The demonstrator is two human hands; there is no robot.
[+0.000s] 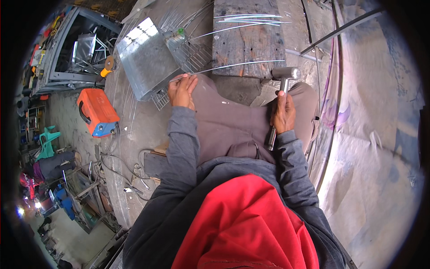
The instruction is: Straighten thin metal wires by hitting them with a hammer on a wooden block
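My right hand (283,112) grips the handle of a metal hammer (285,74), its head up beside the near right corner of a worn wooden board (249,45). Between the fingers of my left hand (182,91) is one end of a thin metal rod (233,66). From there the rod runs right, its far part lying across the near end of the board. Several more thin rods (251,19) lie in a loose bunch at the board's far end. A shiny sheet-metal box (150,58) stands just left of my left hand.
Wire grids (197,54) and a spread of rods lie behind the box. An orange welding machine (97,112) sits on the floor to the left, cables (130,172) trailing nearby. An angle grinder (107,67) rests beside a metal frame (71,49). Pale sheeting (371,134) hangs along the right.
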